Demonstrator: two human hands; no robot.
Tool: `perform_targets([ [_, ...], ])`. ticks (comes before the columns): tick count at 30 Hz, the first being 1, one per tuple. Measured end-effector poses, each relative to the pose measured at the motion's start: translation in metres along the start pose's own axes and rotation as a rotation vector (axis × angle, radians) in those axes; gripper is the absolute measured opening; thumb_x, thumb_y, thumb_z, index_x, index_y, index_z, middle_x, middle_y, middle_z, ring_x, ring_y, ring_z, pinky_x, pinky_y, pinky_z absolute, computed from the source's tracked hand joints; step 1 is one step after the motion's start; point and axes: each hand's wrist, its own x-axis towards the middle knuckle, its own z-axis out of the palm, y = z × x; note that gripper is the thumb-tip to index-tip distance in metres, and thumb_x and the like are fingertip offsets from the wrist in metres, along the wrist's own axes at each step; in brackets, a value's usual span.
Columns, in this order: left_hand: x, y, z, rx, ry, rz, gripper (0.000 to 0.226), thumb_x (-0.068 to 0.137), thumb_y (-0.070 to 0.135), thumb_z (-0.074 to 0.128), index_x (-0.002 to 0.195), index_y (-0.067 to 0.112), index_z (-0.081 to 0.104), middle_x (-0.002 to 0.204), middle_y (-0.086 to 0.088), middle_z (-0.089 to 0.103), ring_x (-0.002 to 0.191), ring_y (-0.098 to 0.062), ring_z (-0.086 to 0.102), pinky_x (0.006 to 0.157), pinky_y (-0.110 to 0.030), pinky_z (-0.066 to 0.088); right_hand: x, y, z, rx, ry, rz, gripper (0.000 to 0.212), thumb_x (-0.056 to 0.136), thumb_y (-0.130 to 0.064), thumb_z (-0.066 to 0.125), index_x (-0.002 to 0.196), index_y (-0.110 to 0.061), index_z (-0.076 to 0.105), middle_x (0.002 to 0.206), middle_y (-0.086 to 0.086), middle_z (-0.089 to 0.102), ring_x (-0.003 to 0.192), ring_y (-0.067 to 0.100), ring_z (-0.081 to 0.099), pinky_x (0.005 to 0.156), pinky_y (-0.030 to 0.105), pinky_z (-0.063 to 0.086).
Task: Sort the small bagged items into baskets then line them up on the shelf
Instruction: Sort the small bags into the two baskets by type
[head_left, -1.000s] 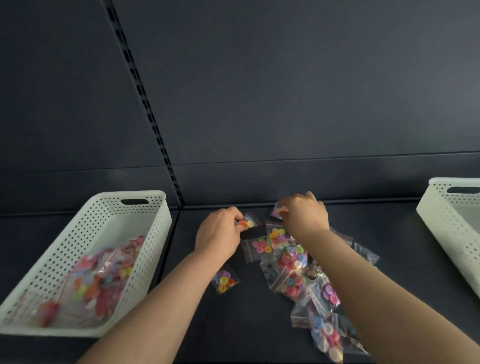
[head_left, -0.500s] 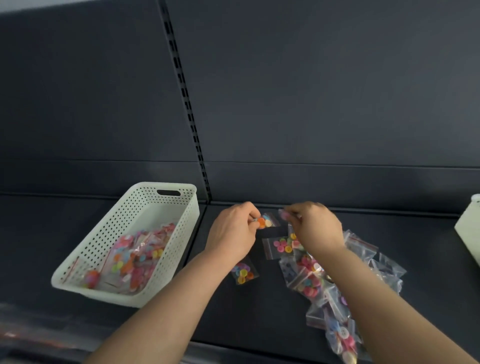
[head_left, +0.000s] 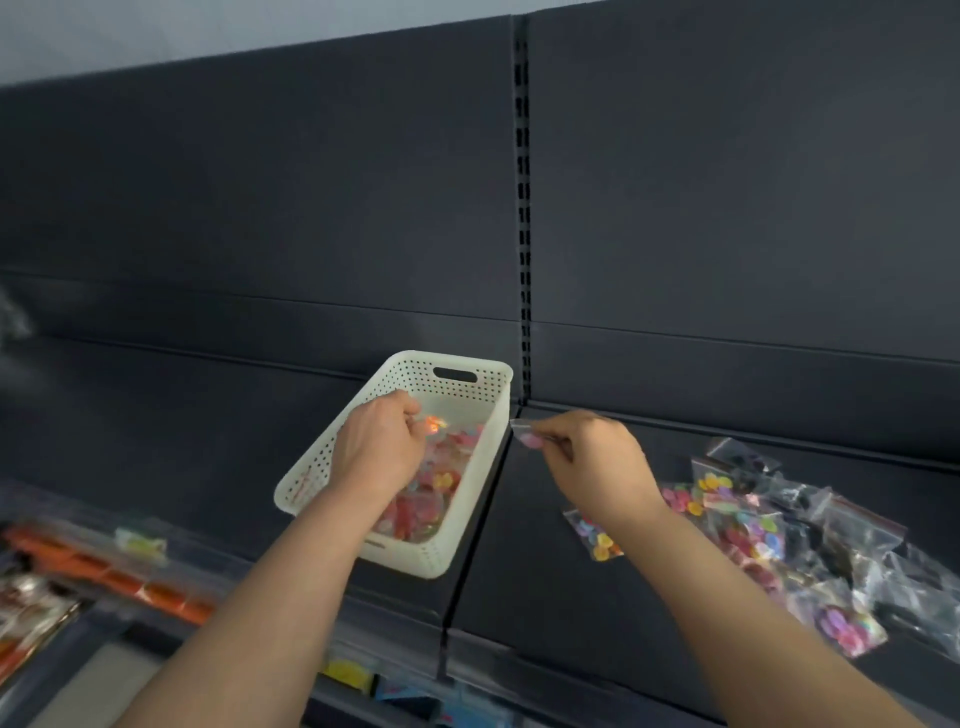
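Blurring bag (head_left: 435, 424) in left hand (head_left: 379, 447), basket (head_left: 470, 488) contents indistinct

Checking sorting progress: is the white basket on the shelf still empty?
Not empty. The white basket holds a layer of colourful small bags across its floor, and the left hand holds another bag over it.

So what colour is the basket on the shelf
Off-white, with a pattern of small perforated holes in its walls; the basket shows best in the head view.
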Motion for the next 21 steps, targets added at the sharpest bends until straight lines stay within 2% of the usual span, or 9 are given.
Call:
perform_targets([
  [2,-0.001,-0.021,-0.005,0.029,-0.074,-0.020,0.021,0.094,0.021,0.058,0.111,0.028,0.068,0.111,0.007,0.069,0.102,-0.016,0.063,0.089,-0.037,0.053,0.006,-0.016,0.012,-0.017,-0.021,-0.025,0.021,0.094,-0.028,0.056,0.109,-0.030,0.071,0.109,-0.010,0.068,0.101,0.014,0.062,0.076,0.027,0.048],
  [5,-0.003,-0.041,-0.010,0.042,-0.123,-0.016,0.020,0.095,0.022,0.057,0.106,0.034,0.068,0.106,0.015,0.068,0.096,-0.010,0.064,0.081,-0.035,0.056,0.016,-0.041,0.028,-0.030,-0.024,-0.065,0.026,0.095,-0.022,0.054,0.116,-0.026,0.068,0.116,-0.010,0.067,0.111,0.013,0.057,0.083,0.027,0.049],
  [7,-0.003,-0.046,-0.012,0.032,-0.140,-0.004,0.020,0.095,0.023,0.058,0.108,0.035,0.068,0.106,0.016,0.068,0.094,-0.008,0.064,0.080,-0.035,0.057,0.024,-0.053,0.037,-0.023,-0.024,-0.078,0.028,0.094,-0.019,0.053,0.118,-0.025,0.067,0.118,-0.009,0.066,0.115,0.015,0.054,0.086,0.032,0.050],
  [12,0.000,-0.049,-0.017,-0.016,-0.155,0.065,0.020,0.094,0.023,0.060,0.111,0.031,0.067,0.107,0.015,0.069,0.098,-0.007,0.063,0.083,-0.033,0.056,0.034,-0.071,0.055,-0.062,-0.194,-0.090,0.042,0.092,-0.018,0.053,0.132,-0.026,0.055,0.130,-0.006,0.060,0.125,0.018,0.048,0.100,0.037,0.044],
  [16,0.001,-0.031,-0.016,-0.071,-0.162,0.161,0.019,0.094,0.022,0.061,0.110,0.028,0.067,0.106,0.015,0.069,0.099,-0.006,0.063,0.088,-0.030,0.054,0.019,-0.061,0.041,-0.039,-0.019,-0.011,0.031,0.091,-0.016,0.055,0.117,-0.027,0.066,0.113,-0.007,0.068,0.109,0.015,0.057,0.089,0.033,0.047],
  [21,-0.004,0.017,0.002,-0.129,-0.201,0.299,0.018,0.094,0.019,0.059,0.107,0.027,0.068,0.100,0.014,0.069,0.095,-0.006,0.062,0.085,-0.030,0.053,-0.007,-0.014,0.008,-0.170,0.022,0.175,0.027,0.091,-0.015,0.054,0.109,-0.027,0.070,0.110,-0.010,0.070,0.105,0.016,0.063,0.081,0.030,0.049],
])
